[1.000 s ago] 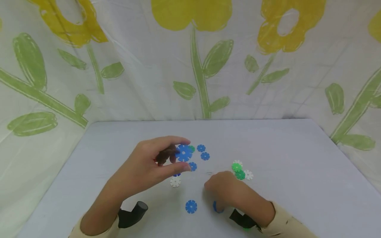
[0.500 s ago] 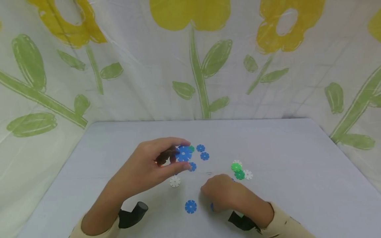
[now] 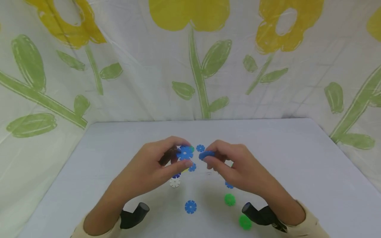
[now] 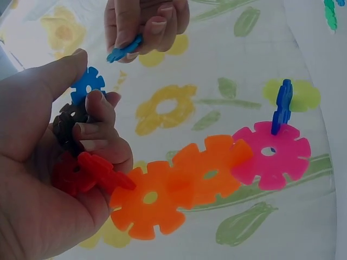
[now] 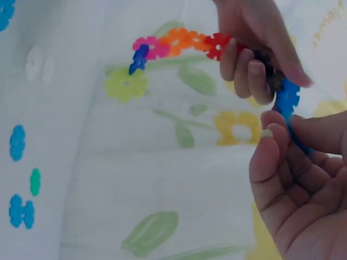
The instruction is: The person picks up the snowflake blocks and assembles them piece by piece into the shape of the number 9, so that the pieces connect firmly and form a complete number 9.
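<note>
Behind the table (image 3: 119,142), flowered cloth (image 3: 137,82) is hanging. The left grip (image 3: 157,162) is pinching a disc chain (image 4: 217,157) by its blue end (image 4: 96,81) — fingers (image 4: 100,130) are hiding some black links (image 4: 66,125) — and its long axis is curving down, then rightward in the left wrist view. Nearby, the right grip (image 3: 235,162) is pinching a blue disc (image 3: 207,154).

From farther back, the head view looks forward and down over the table (image 3: 119,138); close up, the wrist views face past left hand (image 3: 153,162) and right hand (image 3: 241,165), sharing the chain (image 4: 203,154).
</note>
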`<state>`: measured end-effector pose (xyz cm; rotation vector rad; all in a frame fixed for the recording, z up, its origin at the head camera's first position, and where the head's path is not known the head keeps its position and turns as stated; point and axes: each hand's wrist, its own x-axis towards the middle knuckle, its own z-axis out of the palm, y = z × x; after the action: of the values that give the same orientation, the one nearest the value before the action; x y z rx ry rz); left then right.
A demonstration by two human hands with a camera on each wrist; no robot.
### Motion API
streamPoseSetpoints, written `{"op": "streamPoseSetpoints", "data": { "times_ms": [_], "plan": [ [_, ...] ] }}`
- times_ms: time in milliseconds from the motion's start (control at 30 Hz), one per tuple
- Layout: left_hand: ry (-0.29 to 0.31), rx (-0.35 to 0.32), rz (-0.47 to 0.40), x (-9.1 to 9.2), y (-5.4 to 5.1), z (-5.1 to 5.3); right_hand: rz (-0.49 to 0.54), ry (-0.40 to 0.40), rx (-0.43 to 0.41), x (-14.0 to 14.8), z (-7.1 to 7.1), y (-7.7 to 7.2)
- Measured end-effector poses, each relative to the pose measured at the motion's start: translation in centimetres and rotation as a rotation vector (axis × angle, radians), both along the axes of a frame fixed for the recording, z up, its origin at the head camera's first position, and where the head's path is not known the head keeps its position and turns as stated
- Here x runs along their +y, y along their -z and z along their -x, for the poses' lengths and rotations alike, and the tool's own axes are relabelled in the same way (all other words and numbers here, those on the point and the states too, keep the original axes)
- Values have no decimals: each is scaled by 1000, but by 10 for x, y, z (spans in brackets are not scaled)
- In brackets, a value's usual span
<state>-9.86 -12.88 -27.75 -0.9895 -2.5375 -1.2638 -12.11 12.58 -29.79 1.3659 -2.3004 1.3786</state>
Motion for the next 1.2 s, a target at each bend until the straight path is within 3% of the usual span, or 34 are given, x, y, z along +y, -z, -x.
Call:
{"op": "streamPoseSetpoints", "data": {
  "times_ms": [200,367,533,667,900,1200],
  "plan": [
    [37,-33,13,5,4,-1,92,-53,-31,-5,-5,-1],
    [68,-67,26,8,6,-1,87,-74,-11,-8,-6,3],
    [96,-91,83,10,8,0,46,-34,47,-10,-9,6],
    [98,-67,131,11,10,0,11,18,115,-9,-12,6],
    [101,47,171,13,15,-1,-48,83,201,-12,-18,7],
    [95,100,189,15,17,0,-52,92,202,-15,-20,9]
  ]
}}
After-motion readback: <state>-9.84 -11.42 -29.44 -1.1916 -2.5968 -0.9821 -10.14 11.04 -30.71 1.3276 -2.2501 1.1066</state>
